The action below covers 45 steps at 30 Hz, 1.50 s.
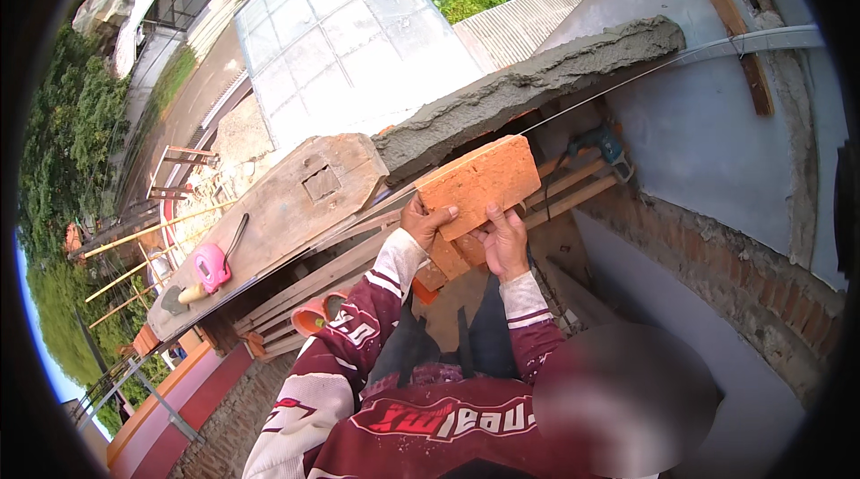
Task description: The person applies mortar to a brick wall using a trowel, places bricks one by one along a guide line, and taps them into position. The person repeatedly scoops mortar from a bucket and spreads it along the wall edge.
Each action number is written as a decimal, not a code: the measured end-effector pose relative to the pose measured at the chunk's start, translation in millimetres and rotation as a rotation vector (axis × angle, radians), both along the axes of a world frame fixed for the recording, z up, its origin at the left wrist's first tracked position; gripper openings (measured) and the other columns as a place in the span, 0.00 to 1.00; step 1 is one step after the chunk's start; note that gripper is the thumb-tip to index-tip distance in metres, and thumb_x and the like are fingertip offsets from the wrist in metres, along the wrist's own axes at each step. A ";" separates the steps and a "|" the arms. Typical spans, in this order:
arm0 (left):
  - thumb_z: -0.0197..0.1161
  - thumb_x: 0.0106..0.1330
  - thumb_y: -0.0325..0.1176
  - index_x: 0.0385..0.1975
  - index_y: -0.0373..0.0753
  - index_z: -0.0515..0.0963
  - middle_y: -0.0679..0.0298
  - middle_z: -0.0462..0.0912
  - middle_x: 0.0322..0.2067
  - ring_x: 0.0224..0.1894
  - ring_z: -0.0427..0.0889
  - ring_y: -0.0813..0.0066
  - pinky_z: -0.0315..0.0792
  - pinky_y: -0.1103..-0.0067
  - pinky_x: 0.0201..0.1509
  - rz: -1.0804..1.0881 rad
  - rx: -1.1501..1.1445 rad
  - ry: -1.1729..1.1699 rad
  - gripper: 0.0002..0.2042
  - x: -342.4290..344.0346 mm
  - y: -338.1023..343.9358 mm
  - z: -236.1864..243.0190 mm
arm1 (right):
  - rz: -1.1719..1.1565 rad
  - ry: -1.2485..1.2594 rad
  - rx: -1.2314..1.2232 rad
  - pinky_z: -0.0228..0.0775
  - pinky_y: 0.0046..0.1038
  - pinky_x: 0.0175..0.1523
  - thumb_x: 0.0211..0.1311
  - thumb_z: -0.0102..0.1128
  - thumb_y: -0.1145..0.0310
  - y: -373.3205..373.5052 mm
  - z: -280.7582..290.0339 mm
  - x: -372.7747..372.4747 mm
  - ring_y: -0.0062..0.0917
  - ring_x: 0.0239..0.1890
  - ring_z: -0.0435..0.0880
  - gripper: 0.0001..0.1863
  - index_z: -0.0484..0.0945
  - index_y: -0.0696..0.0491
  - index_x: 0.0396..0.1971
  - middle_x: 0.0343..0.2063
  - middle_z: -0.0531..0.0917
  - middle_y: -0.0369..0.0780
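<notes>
A flat orange brick (484, 176) is held up in front of me between both hands, tilted, its broad face toward me. My left hand (425, 223) grips its near left corner, thumb on the face. My right hand (504, 244) pinches the near edge farther right, thumb on top; its fingers are partly hidden. Just beyond the brick, a thick bed of wet grey mortar (528, 95) runs along the wall top, and a thin string (598, 95) stretches above its near side. Below my hands lie more orange bricks (441, 269), partly covered.
Left of the mortar, a worn wooden board (282, 210) carries a pink tape measure (211, 266) and a trowel (190, 294). A teal power tool (611, 147) rests on wooden planks (578, 197) at right. Grey sheet panels (690, 134) and a brick wall (717, 255) flank my right side.
</notes>
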<state>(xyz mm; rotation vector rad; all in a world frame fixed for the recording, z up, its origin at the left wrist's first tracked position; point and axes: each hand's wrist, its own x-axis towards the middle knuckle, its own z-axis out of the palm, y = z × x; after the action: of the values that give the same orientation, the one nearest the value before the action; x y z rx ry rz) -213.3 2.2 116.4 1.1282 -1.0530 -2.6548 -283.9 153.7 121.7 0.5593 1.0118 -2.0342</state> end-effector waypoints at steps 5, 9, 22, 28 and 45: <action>0.70 0.61 0.35 0.62 0.34 0.61 0.56 0.75 0.55 0.57 0.75 0.67 0.76 0.69 0.53 0.190 0.084 -0.182 0.33 17.9 -0.4 -5.6 | 0.080 0.192 0.061 0.79 0.34 0.48 0.65 0.62 0.58 -38.1 -4.7 -29.2 0.28 0.45 0.82 0.24 0.70 0.60 0.51 0.44 0.80 0.42; 0.73 0.58 0.38 0.66 0.33 0.52 0.54 0.78 0.51 0.51 0.79 0.66 0.77 0.71 0.46 -0.086 -0.111 -0.559 0.42 131.1 17.8 -37.1 | 0.039 0.159 0.096 0.80 0.34 0.44 0.64 0.64 0.60 -82.4 -14.2 -29.9 0.27 0.42 0.83 0.22 0.71 0.60 0.49 0.43 0.80 0.41; 0.74 0.51 0.45 0.60 0.28 0.66 0.46 0.80 0.48 0.47 0.81 0.61 0.75 0.70 0.51 -0.231 -0.341 -0.952 0.39 423.6 5.9 -109.2 | -0.015 0.207 0.286 0.82 0.32 0.42 0.61 0.66 0.66 -144.4 -16.2 -12.8 0.30 0.38 0.84 0.21 0.72 0.68 0.45 0.40 0.80 0.45; 0.73 0.53 0.42 0.59 0.30 0.68 0.52 0.82 0.40 0.38 0.82 0.68 0.76 0.75 0.44 -0.311 -0.235 -0.987 0.36 379.5 0.9 -94.4 | 0.043 0.238 0.347 0.82 0.32 0.43 0.60 0.67 0.66 -137.6 -26.3 -19.5 0.31 0.38 0.84 0.23 0.72 0.69 0.46 0.41 0.81 0.47; 0.69 0.60 0.38 0.56 0.30 0.70 0.55 0.83 0.37 0.35 0.83 0.70 0.76 0.76 0.38 -0.350 -0.216 -0.944 0.28 344.6 -1.9 -84.0 | 0.020 0.254 0.380 0.81 0.27 0.34 0.57 0.69 0.69 -146.2 -28.1 -16.3 0.26 0.33 0.83 0.17 0.74 0.66 0.36 0.33 0.80 0.44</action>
<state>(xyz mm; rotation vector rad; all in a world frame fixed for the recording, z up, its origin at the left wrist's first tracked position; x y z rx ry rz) 131.2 0.3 32.4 2.4048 -1.7237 -2.0635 -300.2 7.5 93.7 0.4875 1.5684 -1.9366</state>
